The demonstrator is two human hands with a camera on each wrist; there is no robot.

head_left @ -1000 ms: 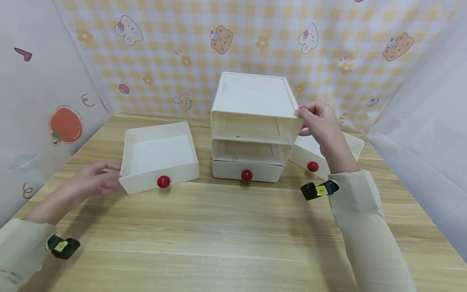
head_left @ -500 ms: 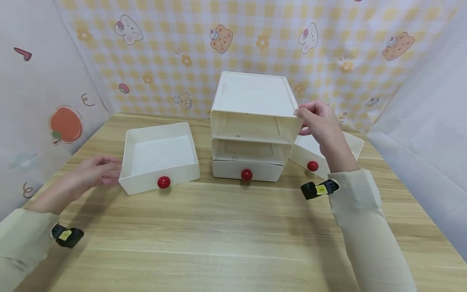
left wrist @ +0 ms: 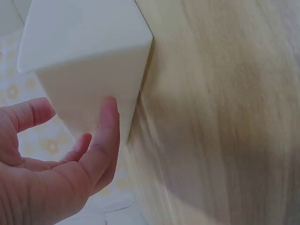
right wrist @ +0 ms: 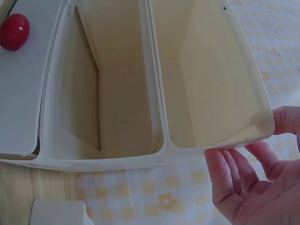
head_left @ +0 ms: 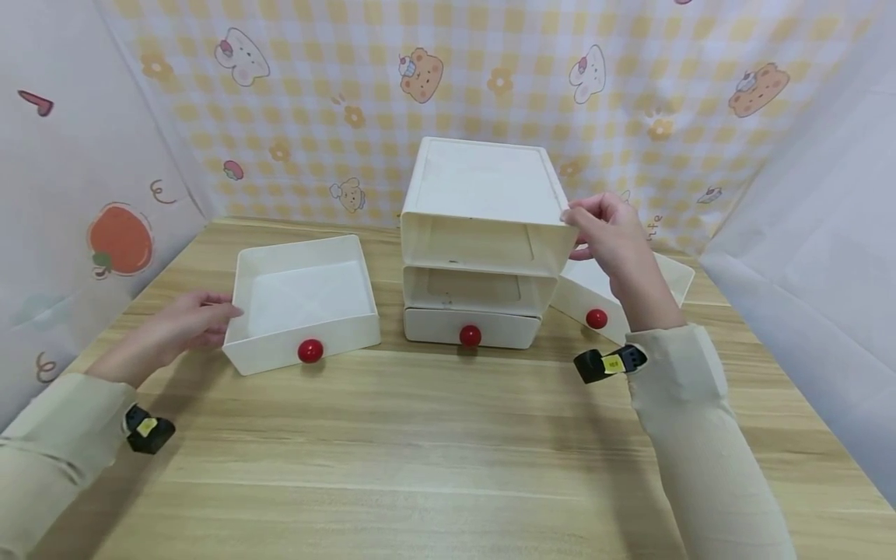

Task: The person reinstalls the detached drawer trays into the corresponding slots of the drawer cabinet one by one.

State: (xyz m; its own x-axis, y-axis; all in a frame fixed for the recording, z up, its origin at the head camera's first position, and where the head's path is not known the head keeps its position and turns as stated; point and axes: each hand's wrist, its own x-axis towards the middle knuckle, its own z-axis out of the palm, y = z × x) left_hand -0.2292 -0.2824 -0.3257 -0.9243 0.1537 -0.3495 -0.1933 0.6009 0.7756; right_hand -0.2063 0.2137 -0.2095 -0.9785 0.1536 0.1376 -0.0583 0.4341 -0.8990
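A white open-topped drawer (head_left: 308,292) with a red round knob (head_left: 310,351) sits at the left of the table. My left hand (head_left: 185,320) is at its left side, thumb over the rim and fingers (left wrist: 109,119) against the outer wall. In the middle stands a white three-tier drawer cabinet (head_left: 490,180). Its upper two slots are vacant, while a red-knobbed drawer (head_left: 434,327) fills the bottom one. My right hand (head_left: 609,233) grips the cabinet's upper right edge, thumb on top and fingers (right wrist: 220,173) along the side.
A second loose white drawer (head_left: 577,295) with a red knob lies angled right of the cabinet, partly hidden behind my right forearm. Behind the wooden table (head_left: 392,443) hangs a yellow checked cloth (head_left: 469,101). White cloth walls flank both sides.
My left hand has moved forward and slightly right along the drawer's side, and its thumb has come over the rim. The right hand keeps its grip on the cabinet.
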